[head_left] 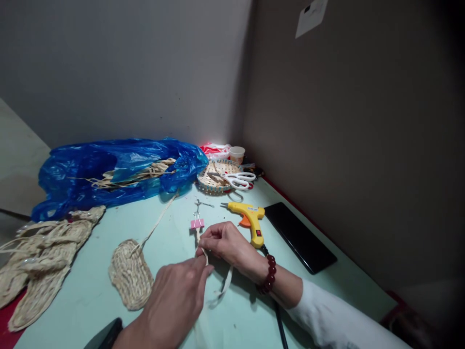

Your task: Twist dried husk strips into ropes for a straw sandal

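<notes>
My left hand and my right hand meet in the middle of the table, fingers pinched on thin pale straw strands. The short braid they make runs up to a pink binder clip, which grips its far end. A loose strand end hangs below my right hand, near the wrist with a dark red bead bracelet. Left of my left hand lies a woven straw sole with a long strand trailing from it. My fingers partly hide the braid.
A yellow glue gun lies right of my hands, its black cord running toward me. Beyond it is a black tablet. Behind are white scissors on a woven basket, a paper cup, and a blue bag of straw. Woven straw slippers lie left.
</notes>
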`<state>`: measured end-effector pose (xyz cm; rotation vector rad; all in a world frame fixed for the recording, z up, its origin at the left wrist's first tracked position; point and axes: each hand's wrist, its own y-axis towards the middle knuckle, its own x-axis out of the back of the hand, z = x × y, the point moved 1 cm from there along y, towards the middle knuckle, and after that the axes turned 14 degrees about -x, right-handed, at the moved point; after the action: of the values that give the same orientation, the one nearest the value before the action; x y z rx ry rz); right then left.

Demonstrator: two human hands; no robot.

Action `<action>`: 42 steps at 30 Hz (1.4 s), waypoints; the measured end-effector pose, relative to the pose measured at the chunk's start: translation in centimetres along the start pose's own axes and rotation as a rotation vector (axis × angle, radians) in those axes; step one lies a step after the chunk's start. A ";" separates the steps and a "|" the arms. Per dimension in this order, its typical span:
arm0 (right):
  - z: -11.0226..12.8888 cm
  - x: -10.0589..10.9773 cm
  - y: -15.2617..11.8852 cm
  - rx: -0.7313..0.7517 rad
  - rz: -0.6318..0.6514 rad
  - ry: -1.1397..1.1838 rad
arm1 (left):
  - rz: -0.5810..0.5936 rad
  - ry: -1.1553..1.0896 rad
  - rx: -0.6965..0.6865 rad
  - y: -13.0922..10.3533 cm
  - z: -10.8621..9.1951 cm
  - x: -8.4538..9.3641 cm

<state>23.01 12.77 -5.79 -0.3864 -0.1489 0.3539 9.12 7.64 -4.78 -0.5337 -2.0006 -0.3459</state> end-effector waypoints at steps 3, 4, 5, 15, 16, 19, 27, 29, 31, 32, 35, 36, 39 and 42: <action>-0.3 0.0 0.2 0.024 -0.034 0.007 | -0.195 -0.289 0.114 0.9 1.3 1.4; -0.3 0.0 0.3 0.031 -0.043 0.004 | -0.192 -0.368 0.150 1.2 1.8 1.5; -0.4 0.0 0.3 0.037 -0.049 -0.003 | -0.175 -0.453 0.182 1.5 2.4 1.5; 0.2 0.4 -0.1 0.106 -0.069 -0.294 | -0.058 -0.955 0.265 2.5 3.4 0.3; 0.3 0.5 -0.2 0.122 -0.078 -0.349 | -0.071 -0.948 0.270 2.4 3.5 0.3; 0.8 0.7 -1.0 0.179 -0.133 -0.523 | -0.110 -0.889 0.275 2.3 3.8 0.2; 0.8 -1.0 -3.2 0.246 -0.323 -0.877 | -0.220 -0.766 0.264 2.3 3.8 0.3; 0.6 -1.8 -3.7 0.301 -0.316 -0.959 | -0.213 -0.802 0.280 2.3 3.9 0.2; 0.2 -2.6 -4.1 0.372 -0.286 -1.058 | -0.191 -0.858 0.298 2.2 4.0 0.1; 0.0 -2.9 -4.2 0.403 -0.267 -1.104 | -0.179 -0.888 0.305 2.2 4.0 0.0; -0.8 -3.5 -4.3 0.480 -0.236 -1.193 | -0.145 -0.982 0.310 2.1 4.1 0.0; -1.0 -3.6 -4.2 0.505 -0.235 -1.214 | -0.137 -1.012 0.305 2.1 4.1 0.1; -1.2 -3.5 -4.1 0.570 -0.234 -1.245 | -0.137 -1.062 0.296 1.8 4.0 0.2; -0.5 -2.9 -3.9 0.542 -0.275 -1.116 | -0.159 -1.056 0.308 1.5 3.9 0.2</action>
<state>21.65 8.21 -4.90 0.4082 -1.1577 0.2885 6.82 10.72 -6.39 -0.3816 -3.0493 0.2229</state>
